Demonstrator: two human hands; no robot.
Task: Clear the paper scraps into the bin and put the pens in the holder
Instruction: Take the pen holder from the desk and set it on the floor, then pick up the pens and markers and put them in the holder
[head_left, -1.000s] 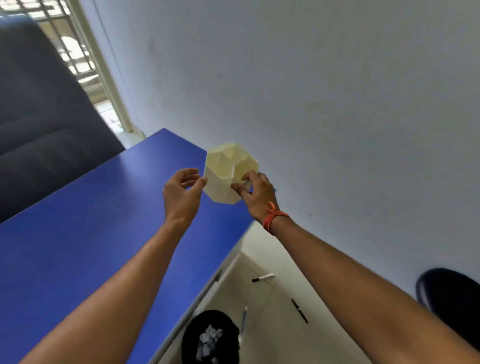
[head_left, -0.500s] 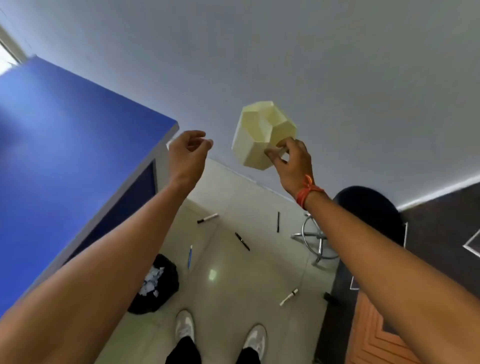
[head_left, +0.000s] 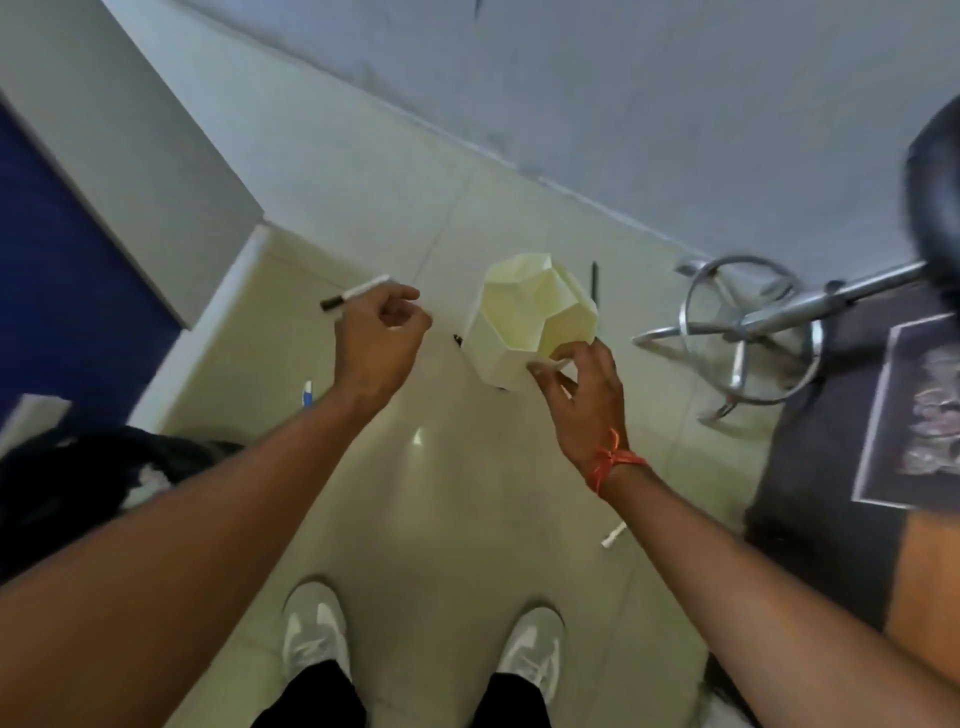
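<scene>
My right hand (head_left: 582, 400) holds the cream faceted pen holder (head_left: 530, 317) by its lower rim, over the floor. My left hand (head_left: 379, 338) hangs beside it with fingers loosely curled and nothing in it. Pens lie scattered on the tiled floor: a white marker (head_left: 356, 292) just beyond my left hand, a blue pen (head_left: 307, 393) by my left wrist, a black pen (head_left: 594, 280) past the holder, a white pen (head_left: 614, 534) under my right forearm. The black bin (head_left: 67, 483) with paper scraps in it stands at the left, partly hidden by my left arm.
The blue desk (head_left: 57, 280) rises at the left. A stool with a chrome ring base (head_left: 748, 332) and black seat stands at the right on a dark mat (head_left: 831, 467). My white shoes (head_left: 314, 639) are at the bottom. The wall is beyond.
My view has tipped from the desk down to the floor. The holder has come off the desk in my right hand and lowered; my left hand let go of it.
</scene>
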